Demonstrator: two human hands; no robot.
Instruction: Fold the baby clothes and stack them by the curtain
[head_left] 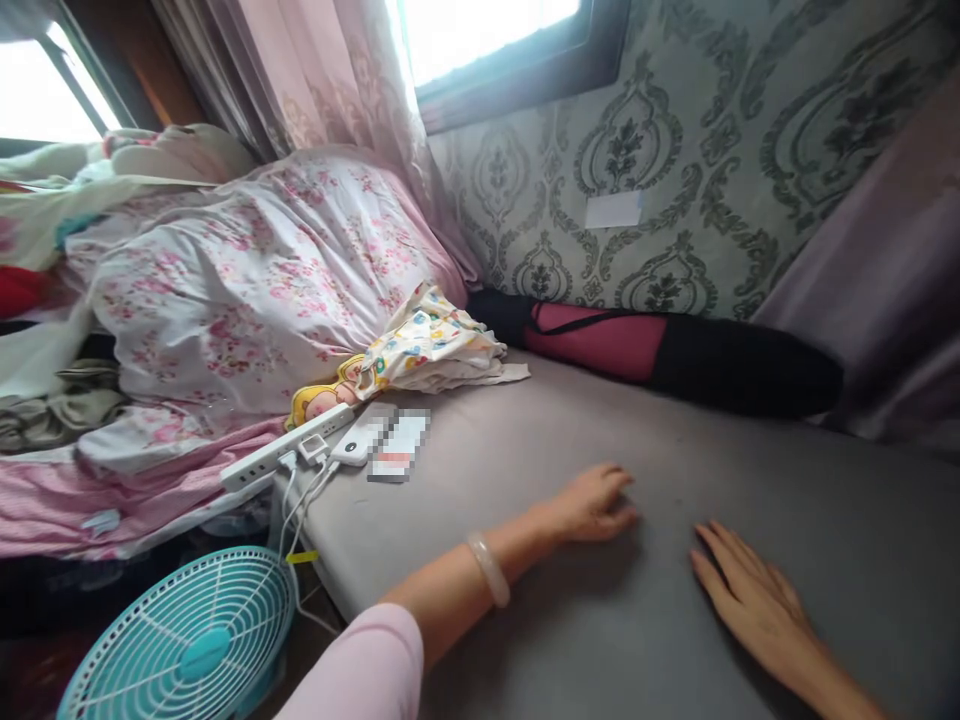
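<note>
At the lower left, a blue fan [206, 652] stands beside the grey bed [555, 430]. On the bed's edge lie a power strip [259, 463] and a white device [364, 438], near a patterned cloth [439, 345]. The left hand [596, 505], fingers loosely curled and apart, is over the bed, a black-and-maroon bag [615, 345] beyond. Rightmost, the right hand [754, 595] extends its fingers, thumb apart; whether either hand touches is unclear.

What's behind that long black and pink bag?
Behind the bag you can see the patterned wall, and a purplish curtain near its right end. Whatever is low down, right behind it, is covered, so I can't tell.
</note>
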